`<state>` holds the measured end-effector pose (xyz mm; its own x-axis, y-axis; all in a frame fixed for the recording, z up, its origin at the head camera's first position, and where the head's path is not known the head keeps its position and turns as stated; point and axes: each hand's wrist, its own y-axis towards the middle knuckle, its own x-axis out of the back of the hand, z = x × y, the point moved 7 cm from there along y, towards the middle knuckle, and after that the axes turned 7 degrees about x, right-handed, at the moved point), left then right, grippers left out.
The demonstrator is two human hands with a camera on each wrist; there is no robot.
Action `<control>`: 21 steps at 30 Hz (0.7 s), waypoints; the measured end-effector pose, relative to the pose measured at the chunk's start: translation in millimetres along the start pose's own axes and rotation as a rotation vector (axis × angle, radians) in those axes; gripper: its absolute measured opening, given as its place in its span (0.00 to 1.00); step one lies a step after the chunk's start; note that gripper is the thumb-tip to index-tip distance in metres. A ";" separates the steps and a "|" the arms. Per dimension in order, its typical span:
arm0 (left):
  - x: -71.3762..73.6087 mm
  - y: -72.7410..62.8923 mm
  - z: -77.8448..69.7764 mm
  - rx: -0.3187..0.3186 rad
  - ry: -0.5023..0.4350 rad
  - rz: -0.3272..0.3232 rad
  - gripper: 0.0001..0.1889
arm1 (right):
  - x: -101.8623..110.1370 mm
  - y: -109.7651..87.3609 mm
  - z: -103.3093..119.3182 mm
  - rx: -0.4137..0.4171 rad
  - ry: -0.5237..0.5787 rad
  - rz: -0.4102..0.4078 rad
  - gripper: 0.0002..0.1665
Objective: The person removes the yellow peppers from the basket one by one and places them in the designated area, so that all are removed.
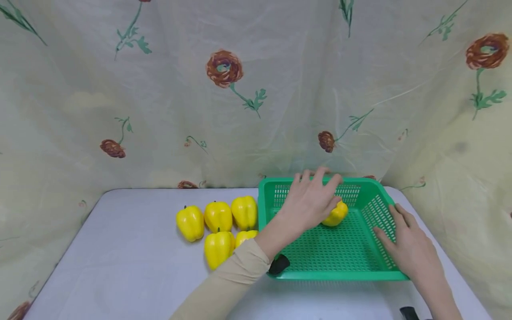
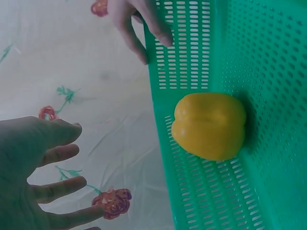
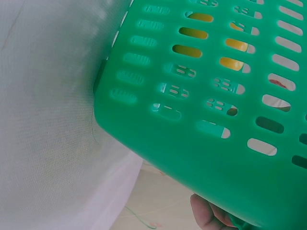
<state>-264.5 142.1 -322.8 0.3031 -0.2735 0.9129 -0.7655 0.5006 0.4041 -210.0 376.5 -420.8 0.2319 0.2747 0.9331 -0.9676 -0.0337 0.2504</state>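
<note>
A green plastic basket point(image 1: 340, 273) with slotted walls stands on the table, a yellow bell pepper point(image 1: 335, 215) lying inside near its back wall. Above that pepper my left hand point(image 1: 310, 198) is spread with no object in it; the left wrist view shows the fingers apart from the pepper point(image 2: 209, 126). My right hand point(image 1: 418, 249) holds the basket's right rim, thumb on the inner side and fingers outside. In the right wrist view, fingertips point(image 3: 204, 213) show at the rim, and yellow shows through the slots of the basket wall point(image 3: 158, 139).
Several yellow bell peppers point(image 1: 218, 216) sit in two rows just left of the basket. The table point(image 1: 120, 262) has a white cover. A pale curtain point(image 1: 272, 89) printed with flowers hangs behind and along the sides. A black strap point(image 1: 278, 265) is at the left wrist.
</note>
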 end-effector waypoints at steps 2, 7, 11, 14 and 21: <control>-3.3 1.5 0.3 0.001 0.000 -0.004 0.19 | -0.3 0.0 0.3 0.000 0.001 0.002 0.48; -9.3 6.8 0.8 -0.006 0.019 -0.047 0.19 | 0.1 0.3 0.6 0.002 -0.003 0.000 0.48; -14.8 11.2 1.3 0.000 0.041 -0.072 0.19 | -0.4 0.3 0.5 0.000 -0.004 0.010 0.48; -22.3 13.4 0.7 -0.002 0.067 -0.051 0.20 | -0.7 0.1 0.9 0.003 -0.001 0.004 0.48; -43.9 15.7 -4.9 -0.028 0.090 0.105 0.23 | 0.0 0.4 0.5 0.017 -0.001 -0.018 0.48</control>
<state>-287.0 166.0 -356.3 0.2723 -0.1442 0.9513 -0.7799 0.5459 0.3060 -210.4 376.0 -420.7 0.2493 0.2740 0.9289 -0.9614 -0.0450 0.2713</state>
